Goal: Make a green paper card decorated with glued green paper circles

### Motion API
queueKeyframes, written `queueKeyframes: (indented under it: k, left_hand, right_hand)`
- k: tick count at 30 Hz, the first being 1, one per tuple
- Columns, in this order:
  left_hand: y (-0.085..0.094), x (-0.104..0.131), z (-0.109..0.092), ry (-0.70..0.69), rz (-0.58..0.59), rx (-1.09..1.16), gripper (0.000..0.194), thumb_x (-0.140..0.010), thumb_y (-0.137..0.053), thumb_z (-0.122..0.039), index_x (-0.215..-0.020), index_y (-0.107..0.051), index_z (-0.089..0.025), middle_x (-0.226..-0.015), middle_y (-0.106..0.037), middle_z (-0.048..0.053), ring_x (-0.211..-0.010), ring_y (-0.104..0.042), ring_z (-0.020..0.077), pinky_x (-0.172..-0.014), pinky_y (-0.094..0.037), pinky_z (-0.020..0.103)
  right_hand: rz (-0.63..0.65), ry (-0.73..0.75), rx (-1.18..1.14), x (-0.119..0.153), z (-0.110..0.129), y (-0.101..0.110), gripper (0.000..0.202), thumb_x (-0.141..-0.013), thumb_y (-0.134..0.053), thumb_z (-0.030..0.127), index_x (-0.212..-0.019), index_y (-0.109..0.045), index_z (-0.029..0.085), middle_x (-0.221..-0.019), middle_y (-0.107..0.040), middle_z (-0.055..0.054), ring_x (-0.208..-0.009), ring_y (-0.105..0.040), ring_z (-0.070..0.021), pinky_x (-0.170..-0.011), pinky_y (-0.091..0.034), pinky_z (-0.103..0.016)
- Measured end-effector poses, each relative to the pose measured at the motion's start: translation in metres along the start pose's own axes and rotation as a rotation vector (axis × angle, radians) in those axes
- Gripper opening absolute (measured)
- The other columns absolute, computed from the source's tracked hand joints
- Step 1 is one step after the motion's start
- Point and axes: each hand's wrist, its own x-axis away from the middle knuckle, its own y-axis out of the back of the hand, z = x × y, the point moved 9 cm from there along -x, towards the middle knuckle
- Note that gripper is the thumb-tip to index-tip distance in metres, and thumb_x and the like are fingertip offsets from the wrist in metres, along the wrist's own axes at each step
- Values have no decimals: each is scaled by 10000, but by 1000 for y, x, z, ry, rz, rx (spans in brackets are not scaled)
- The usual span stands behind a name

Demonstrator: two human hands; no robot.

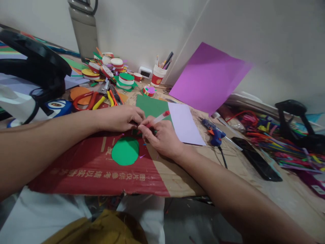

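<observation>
Pen [159, 118] aslant, free end toward the right

Centre: pen [161, 117] in right hand [165, 137], left hand [124, 118] beside it | lower centre: disc [125, 151] on cardboard [101, 183] | right: glue gun [215, 135] left of phone [257, 159] | upper centre: clock [145, 72] left of cup [158, 77]

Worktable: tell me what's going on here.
A person's right hand holds a pen aslant, a red end up. The left hand is close beside it, fingers bent; what they touch is hidden. A green disc lies on the cardboard, below the hands in view. A glue gun lies off to the right.
</observation>
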Motion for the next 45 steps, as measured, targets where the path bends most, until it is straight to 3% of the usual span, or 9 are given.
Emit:
queueKeyframes:
  k: [21,33,40,45]
  left_hand:
    - [3,0,-2,-33,-43,61,212,-862,-544,-139,-853,-746,-201,-914,-701,46,-822,-634,126,-761,-463,219]
    - [4,0,-4,-47,-33,53,200,-883,-530,-154,-847,-723,-185,-922,-695,39,-802,-623,105,-733,-437,188]
    - [1,-1,1,-22,11,0,284,-800,-471,-16,-805,-703,-180,-843,-676,34,-769,-602,127,-724,-434,213]
    - [0,-1,12,107,34,33,392,-799,-422,8,-1036,-674,-176,-970,-699,35,-864,-616,140,-780,-447,230]
  right_hand:
    - [4,1,113,3,-5,7,305,-936,-429,313,-755,-614,153,-659,-593,-15,-588,-502,-100,-602,-384,-232]
    - [-86,-45,82,3,-13,18,304,-913,-450,306,-674,-574,164,-574,-549,10,-556,-494,-93,-576,-376,-223]
    - [-94,-58,-28,4,-11,15,308,-933,-463,362,-772,-626,157,-703,-635,-22,-637,-564,-104,-623,-417,-227]
    - [-40,-6,-47,1,-5,5,256,-929,-491,320,-809,-641,151,-758,-649,-30,-685,-583,-108,-686,-437,-245]
